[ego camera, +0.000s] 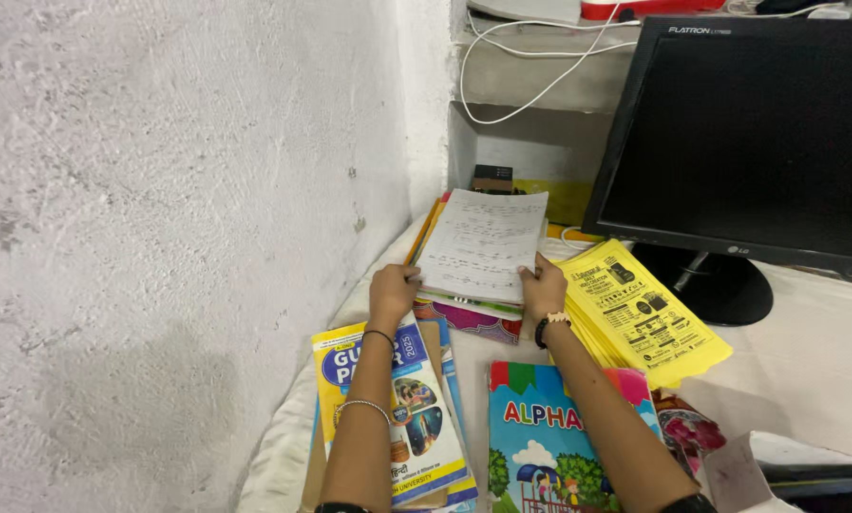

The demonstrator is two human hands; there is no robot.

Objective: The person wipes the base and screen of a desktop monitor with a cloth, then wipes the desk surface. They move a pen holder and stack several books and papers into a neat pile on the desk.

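My left hand and my right hand grip the two lower corners of a white handwritten paper stack. It lies on top of a pile of books and notebooks against the wall. A thin bracelet and a black band circle my left forearm; a dark watch sits on my right wrist. Below my left arm lies a yellow and blue guide book. A colourful children's alphabet book lies under my right forearm.
A stack of yellow printed leaflets lies right of the pile. A black monitor on a round stand fills the upper right. A rough white wall is at left. White cables hang over a shelf behind.
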